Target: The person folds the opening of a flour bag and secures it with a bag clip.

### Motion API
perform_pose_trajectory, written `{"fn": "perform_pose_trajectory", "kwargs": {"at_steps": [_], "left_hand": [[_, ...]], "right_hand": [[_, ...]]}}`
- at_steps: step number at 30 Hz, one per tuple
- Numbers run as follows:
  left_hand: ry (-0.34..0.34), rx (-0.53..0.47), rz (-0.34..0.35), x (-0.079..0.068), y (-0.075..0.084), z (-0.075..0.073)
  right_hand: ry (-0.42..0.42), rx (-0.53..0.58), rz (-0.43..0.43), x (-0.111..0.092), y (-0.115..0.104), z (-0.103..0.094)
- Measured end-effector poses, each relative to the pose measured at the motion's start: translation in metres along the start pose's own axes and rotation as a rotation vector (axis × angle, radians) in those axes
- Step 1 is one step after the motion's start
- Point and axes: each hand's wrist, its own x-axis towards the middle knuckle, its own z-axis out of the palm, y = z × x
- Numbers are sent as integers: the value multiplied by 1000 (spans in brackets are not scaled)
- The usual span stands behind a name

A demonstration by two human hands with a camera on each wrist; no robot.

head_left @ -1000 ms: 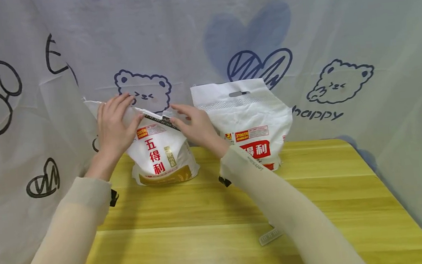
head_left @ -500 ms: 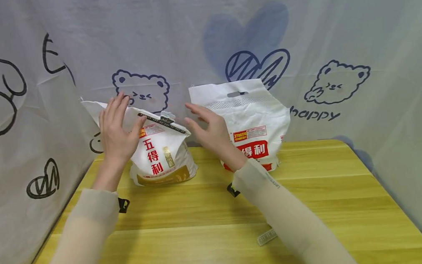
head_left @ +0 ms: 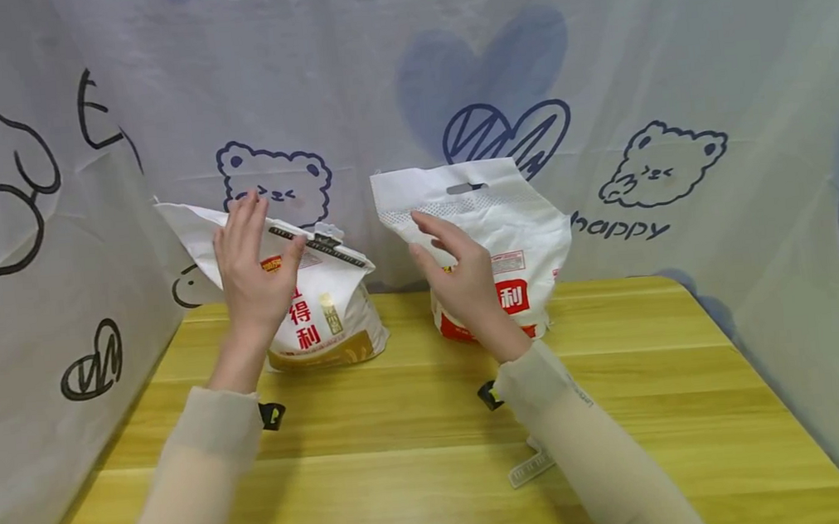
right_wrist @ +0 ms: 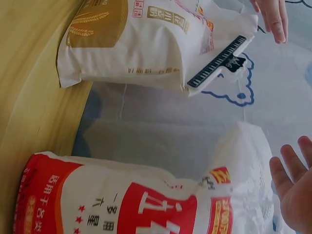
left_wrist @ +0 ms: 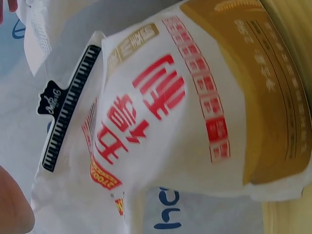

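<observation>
A white flour bag [head_left: 349, 310] with red lettering and a gold base stands at the left. Its folded top carries a black clip [head_left: 321, 247] patterned like piano keys, seen closely in the left wrist view as a black clip [left_wrist: 73, 105]. My left hand [head_left: 252, 281] is in front of this bag, fingers straight and thumb spread, holding nothing. A second white flour bag [head_left: 529, 236], with red markings and a slotted handle, stands to the right. In front of its left side is my right hand [head_left: 462, 279], its fingers spread and its palm bare.
On the wooden table [head_left: 388, 506] lies a pale translucent clip [head_left: 531, 469], partly covered by my right sleeve. A printed cloth [head_left: 618, 45] hangs behind and along both sides. Black pieces of the wrist gear [head_left: 271, 415] show at both wrists.
My right hand has let go of the clipped edge of the left bag and moved right, before the other bag. My left hand has come off the left bag and shifted slightly right.
</observation>
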Motion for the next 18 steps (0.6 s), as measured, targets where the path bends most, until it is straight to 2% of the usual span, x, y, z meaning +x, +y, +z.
{"fn": "perform_pose_trajectory", "kwargs": {"at_steps": [9,18], "left_hand": [[67,-129,1,-1,21,26],[44,-169,37,4,45,51]], "right_hand": [[91,-14,16,-17,1,-32],[126,-77,120,-25,-32,-60]]}}
